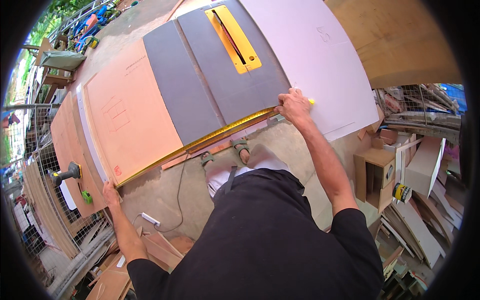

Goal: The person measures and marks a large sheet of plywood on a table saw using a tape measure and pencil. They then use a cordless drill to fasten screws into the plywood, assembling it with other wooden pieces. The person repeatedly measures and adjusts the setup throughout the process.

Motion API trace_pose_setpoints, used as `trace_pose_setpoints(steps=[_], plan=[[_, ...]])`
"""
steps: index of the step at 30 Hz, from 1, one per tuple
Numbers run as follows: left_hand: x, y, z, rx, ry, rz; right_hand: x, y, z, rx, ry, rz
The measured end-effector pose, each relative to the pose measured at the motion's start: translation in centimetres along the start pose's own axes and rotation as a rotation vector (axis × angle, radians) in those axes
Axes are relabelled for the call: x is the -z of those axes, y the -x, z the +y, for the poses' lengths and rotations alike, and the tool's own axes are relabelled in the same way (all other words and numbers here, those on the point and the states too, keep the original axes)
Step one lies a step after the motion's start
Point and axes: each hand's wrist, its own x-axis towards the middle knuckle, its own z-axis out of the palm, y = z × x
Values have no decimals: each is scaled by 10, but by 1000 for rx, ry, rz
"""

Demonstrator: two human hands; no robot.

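A yellow tape measure point(225, 131) is stretched along the near edge of the table saw point(175, 80), from one of my hands to the other. My left hand point(112, 195) has its fingers closed at the tape's left end, beside the near end of a white rip fence point(90, 120). My right hand point(294, 105) grips the tape at the saw's near right corner, fingers bent over it. A small yellow tip shows just beyond that hand; what it belongs to is hidden. A yellow throat plate point(234, 40) surrounds the saw's blade slot.
A pinkish wood panel point(130, 100) adjoins the saw's left side; a pale board point(320, 60) adjoins its right. A cordless power tool point(69, 173) and a green object point(87, 197) lie far left. A power strip point(150, 219) and cord are on the floor. Offcuts point(420, 225) are piled at right.
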Motion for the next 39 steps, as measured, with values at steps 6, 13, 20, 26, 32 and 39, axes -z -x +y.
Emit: trace_pose_setpoints(steps=[6, 13, 20, 26, 32, 39], plan=[[-4, -1, -4, -27, 7, 24, 2, -1, 0, 13, -27, 2], [-5, -1, -6, -22, -85, 19, 6, -9, 1, 38, 10, -7], [1, -1, -3, -11, -44, 3, 20, -9, -5, 19, 67, -119], [8, -1, 7, 3, -39, -13, 18, -10, -3, 34, 59, -101], [9, -1, 8, 15, -9, -24, 7, -12, 2, 40, 10, -34], [7, -1, 5, 14, -17, -20, 1, -13, 5, 48, 6, -5]])
